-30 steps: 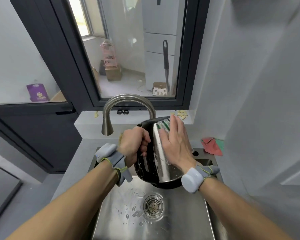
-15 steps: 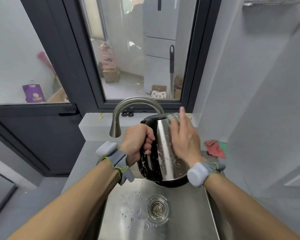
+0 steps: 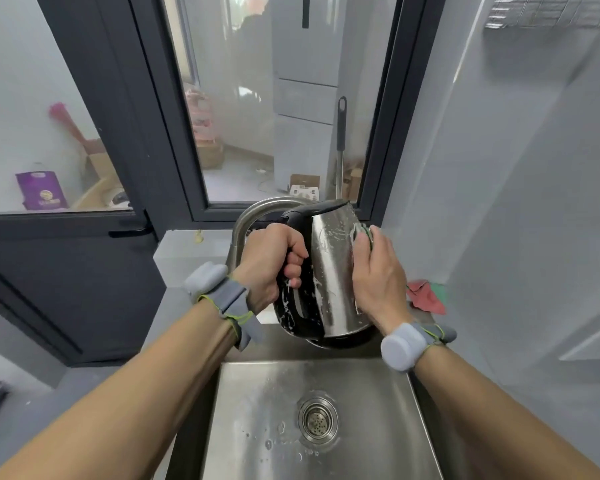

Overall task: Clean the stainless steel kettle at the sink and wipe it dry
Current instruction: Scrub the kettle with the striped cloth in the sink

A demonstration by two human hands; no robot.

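Note:
A stainless steel kettle [image 3: 329, 271] with a black handle and black base hangs above the back of the sink [image 3: 257, 410], tilted slightly and flecked with suds. My left hand [image 3: 271, 261] is closed around its black handle. My right hand [image 3: 378, 275] lies flat against the kettle's right side and presses a green scouring sponge [image 3: 362, 233] to the steel near the top rim. Only the sponge's upper edge shows past my fingertips.
A curved steel faucet [image 3: 253, 216] arches behind the kettle. The sink drain [image 3: 317, 420] sits below, with water drops around it. A red and green cloth [image 3: 426, 296] lies on the counter at the right. A wire rack [image 3: 548, 10] hangs on the right wall.
My right hand with the sponge has slid up the kettle's side toward the rim. The kettle has been lifted a little and the view has tipped upward.

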